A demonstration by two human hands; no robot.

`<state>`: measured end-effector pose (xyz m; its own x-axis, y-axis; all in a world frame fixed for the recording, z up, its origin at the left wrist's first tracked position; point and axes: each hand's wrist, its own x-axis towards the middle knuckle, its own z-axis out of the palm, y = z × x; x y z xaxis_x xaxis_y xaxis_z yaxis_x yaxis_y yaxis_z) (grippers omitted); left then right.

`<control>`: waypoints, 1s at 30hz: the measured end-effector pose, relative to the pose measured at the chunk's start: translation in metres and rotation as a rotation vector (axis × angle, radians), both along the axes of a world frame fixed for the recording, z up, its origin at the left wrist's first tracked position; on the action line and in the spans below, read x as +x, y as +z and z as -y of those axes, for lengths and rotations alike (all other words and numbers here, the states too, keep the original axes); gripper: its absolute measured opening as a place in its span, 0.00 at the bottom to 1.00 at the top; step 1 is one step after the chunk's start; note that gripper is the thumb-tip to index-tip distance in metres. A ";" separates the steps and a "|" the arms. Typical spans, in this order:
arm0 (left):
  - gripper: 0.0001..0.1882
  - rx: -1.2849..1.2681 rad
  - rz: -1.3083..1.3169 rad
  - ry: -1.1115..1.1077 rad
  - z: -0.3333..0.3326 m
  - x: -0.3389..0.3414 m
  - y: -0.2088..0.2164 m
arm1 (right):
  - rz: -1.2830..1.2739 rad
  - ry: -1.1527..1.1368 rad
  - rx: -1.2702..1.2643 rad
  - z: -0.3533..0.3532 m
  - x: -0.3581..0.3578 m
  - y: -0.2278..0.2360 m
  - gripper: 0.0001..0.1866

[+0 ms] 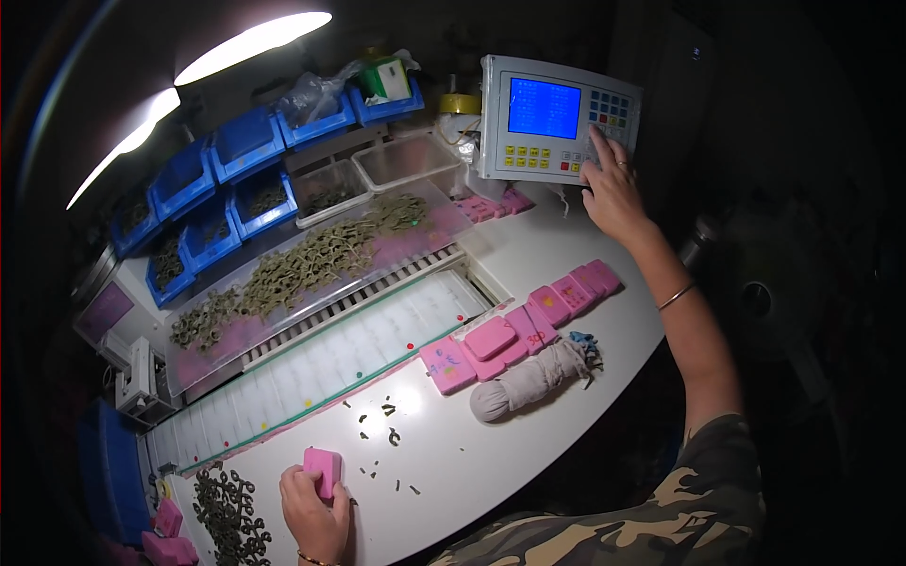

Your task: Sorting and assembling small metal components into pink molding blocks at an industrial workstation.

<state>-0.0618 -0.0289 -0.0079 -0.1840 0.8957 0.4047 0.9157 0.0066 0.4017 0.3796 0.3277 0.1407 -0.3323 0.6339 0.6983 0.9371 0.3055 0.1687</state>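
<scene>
My left hand (316,514) is closed round a pink block (322,462) on the white tabletop, near its front left. Small dark greenish ring-shaped pieces (226,514) lie in a heap just left of that hand. At the upper right, my right hand (613,189) reaches up to a grey control panel (562,118) with a lit blue screen. Its index finger is stretched out onto the keypad beside the screen, and the hand holds nothing. A few loose pieces (394,436) are scattered on the table between the left hand and a row of pink blocks (448,366).
A cloth-wrapped roll (528,382) lies beside the pink row. Behind the green-edged white slotted strip (321,344), a clear tray (439,226) holds many greenish pieces. Blue bins (247,141) stand in tiers at the back, under bright lamps (255,47).
</scene>
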 end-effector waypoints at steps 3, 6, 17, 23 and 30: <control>0.18 -0.018 0.019 0.013 0.004 0.001 0.002 | 0.018 0.008 0.028 -0.008 0.000 -0.005 0.07; 0.17 -0.017 0.011 0.053 0.010 -0.009 -0.009 | 0.080 -0.052 0.021 -0.013 -0.010 -0.009 0.09; 0.29 0.195 0.871 0.044 0.002 -0.014 -0.023 | 0.223 -0.062 0.108 -0.016 0.006 -0.001 0.07; 0.30 0.200 0.737 0.030 -0.002 -0.012 -0.011 | 0.201 -0.134 0.019 -0.014 0.005 0.002 0.08; 0.27 0.204 0.343 -0.006 -0.016 -0.018 -0.002 | 0.238 -0.124 0.075 -0.017 0.009 0.004 0.08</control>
